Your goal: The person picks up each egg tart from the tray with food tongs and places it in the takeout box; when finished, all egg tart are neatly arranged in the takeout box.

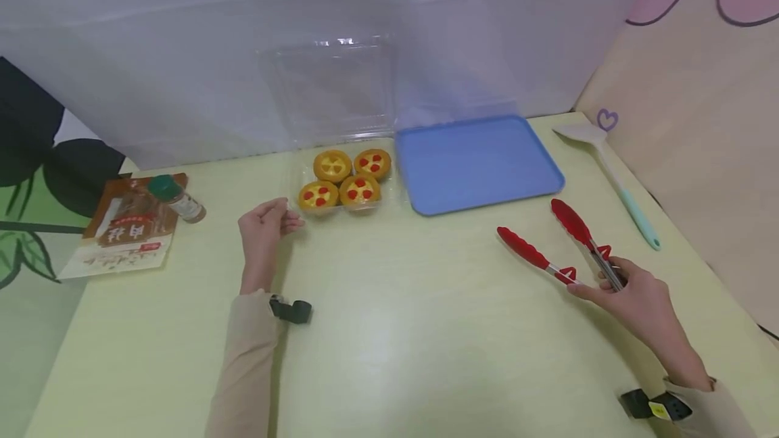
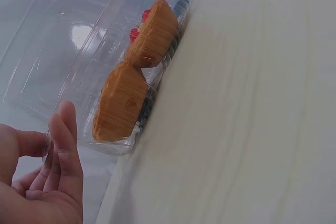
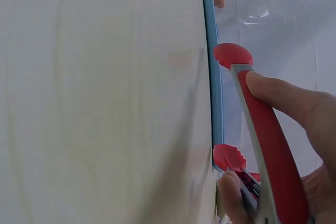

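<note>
In the head view my left hand point(image 1: 266, 235) pinches the near left corner of a clear plastic box point(image 1: 292, 181), whose lid point(image 1: 335, 86) stands raised at the back. Several egg tarts point(image 1: 333, 166) with red and yellow tops sit inside. The left wrist view shows thumb and fingers point(image 2: 65, 156) on the box's rim. My right hand point(image 1: 639, 303) holds red-tipped tongs point(image 1: 572, 222) by their arms, tips spread apart with nothing between them. The tongs point toward a blue tray point(image 1: 481, 164), which lies right of the box.
At the right edge lies a spatula point(image 1: 633, 211) with a mint handle. A green-capped spice jar point(image 1: 176, 198) rests on a brown and white packet point(image 1: 128, 228) at the left. Pale cloth point(image 1: 182, 59) hangs behind the table.
</note>
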### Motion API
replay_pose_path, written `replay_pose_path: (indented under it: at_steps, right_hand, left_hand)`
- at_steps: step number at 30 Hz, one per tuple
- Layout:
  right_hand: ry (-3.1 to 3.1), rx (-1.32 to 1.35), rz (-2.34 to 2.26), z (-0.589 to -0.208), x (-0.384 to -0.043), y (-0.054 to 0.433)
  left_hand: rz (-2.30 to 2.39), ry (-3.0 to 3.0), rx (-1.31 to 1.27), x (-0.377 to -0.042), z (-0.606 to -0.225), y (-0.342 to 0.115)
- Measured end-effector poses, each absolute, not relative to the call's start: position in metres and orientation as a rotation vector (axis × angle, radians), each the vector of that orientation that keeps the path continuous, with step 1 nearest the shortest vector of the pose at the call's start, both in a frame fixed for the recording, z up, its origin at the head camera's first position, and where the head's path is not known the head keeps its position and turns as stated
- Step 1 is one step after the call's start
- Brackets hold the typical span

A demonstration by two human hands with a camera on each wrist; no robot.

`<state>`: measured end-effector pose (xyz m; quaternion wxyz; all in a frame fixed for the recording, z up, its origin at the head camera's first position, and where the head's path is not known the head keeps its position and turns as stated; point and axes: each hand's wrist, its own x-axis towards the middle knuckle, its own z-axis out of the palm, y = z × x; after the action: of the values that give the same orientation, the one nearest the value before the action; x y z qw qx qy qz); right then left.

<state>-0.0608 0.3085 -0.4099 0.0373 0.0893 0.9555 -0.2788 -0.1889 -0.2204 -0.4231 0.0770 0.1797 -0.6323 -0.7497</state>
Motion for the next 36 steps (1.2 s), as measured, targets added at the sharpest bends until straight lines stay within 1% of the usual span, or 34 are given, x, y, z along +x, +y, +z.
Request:
replay_pose_path:
  at_steps: [6,13,18,21,24,27,31,34,36]
  right_hand:
    - [2.9,0.265,-0.766,-0.406,-0.057,0.301]
    - [2.936,0.235,-0.543,-0.405,-0.063,0.296]
    - [2.939,0.138,-0.51,-0.409,-0.07,0.295]
    - [2.898,0.088,-0.454,-0.397,-0.073,0.292]
    - [2.927,0.035,-0.489,-0.376,-0.081,0.284]
    - [2.994,-0.097,-0.717,-0.353,-0.093,0.262]
    - [2.864,-0.356,-1.061,-0.333,-0.119,0.212]
    - [2.707,-0.483,-1.134,-0.333,-0.153,0.173]
    - [2.621,-0.516,-1.133,-0.338,-0.182,0.154]
  left_hand:
    - [-2.209,-1.967,0.537,-0.19,-0.425,-0.22]
    - [-2.187,-1.999,0.535,-0.188,-0.423,-0.222]
    - [-2.174,-2.026,0.538,-0.185,-0.423,-0.226]
    - [-2.169,-2.05,0.517,-0.184,-0.422,-0.229]
    - [-2.176,-2.142,0.444,-0.184,-0.419,-0.234]
    - [-2.169,-2.326,0.326,-0.187,-0.417,-0.241]
    - [-2.111,-2.608,0.154,-0.194,-0.409,-0.255]
    - [-1.999,-2.743,0.07,-0.204,-0.402,-0.267]
    - [-1.953,-2.757,0.044,-0.213,-0.397,-0.272]
